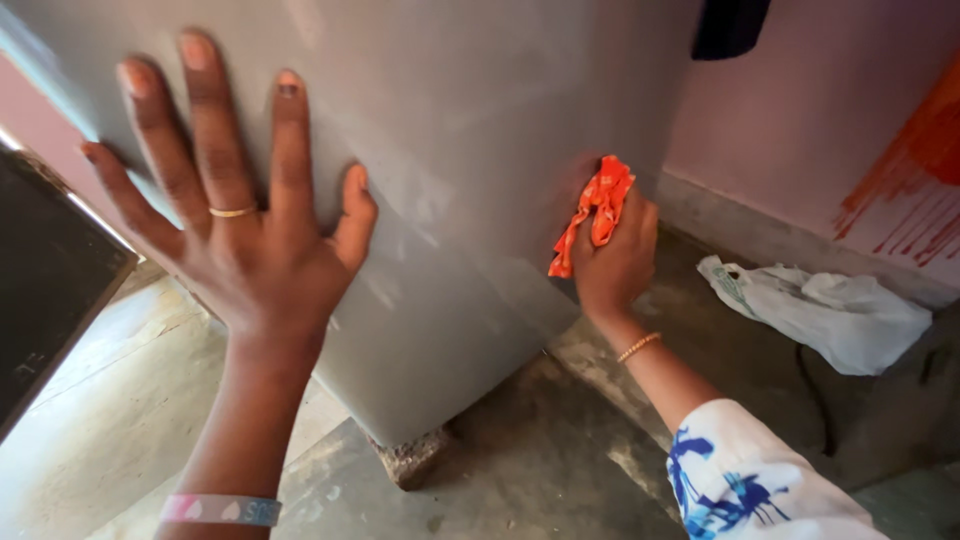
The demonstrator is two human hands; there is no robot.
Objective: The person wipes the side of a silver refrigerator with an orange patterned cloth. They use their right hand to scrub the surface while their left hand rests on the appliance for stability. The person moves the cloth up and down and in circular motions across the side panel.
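My left hand [235,205] lies flat with fingers spread against the grey side panel [470,140] of a tall appliance; a gold ring is on one finger. Lower on the same panel, near its back edge, my right hand [618,262] presses a crumpled orange patterned cloth [598,208] against the surface. A gold bangle circles my right wrist, and a white sleeve with blue print covers the forearm. A pastel band sits on my left forearm.
The appliance stands on a small stone block [412,458] on a concrete floor [560,450]. A white plastic bag [830,310] lies by the pink wall [800,110], which has orange-red streaks at right. A dark panel [45,280] is at the left.
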